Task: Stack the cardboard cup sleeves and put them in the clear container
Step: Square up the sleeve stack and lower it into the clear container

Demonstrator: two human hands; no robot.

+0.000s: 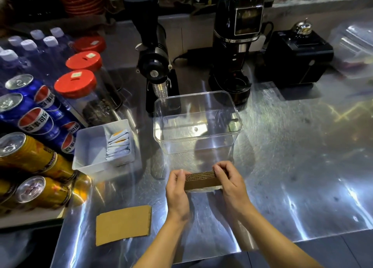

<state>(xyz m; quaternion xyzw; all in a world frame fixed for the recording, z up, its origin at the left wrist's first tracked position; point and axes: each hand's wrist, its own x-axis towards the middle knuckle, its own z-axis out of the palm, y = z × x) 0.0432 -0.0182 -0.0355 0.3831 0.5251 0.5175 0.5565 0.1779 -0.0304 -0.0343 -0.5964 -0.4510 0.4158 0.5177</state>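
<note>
Cardboard cup sleeves [202, 179] are sitting stacked on edge at six o'clock of the clear container [196, 124], which is standing empty on the shiny steel counter [292, 167]. We are pinching the stack from both ends: our left hand [177, 189] is gripping its nine o'clock end, our right hand [231, 182] its three o'clock end, fingers curled over the corrugated top edges. One loose sleeve [123, 224] is lying flat at seven o'clock.
</note>
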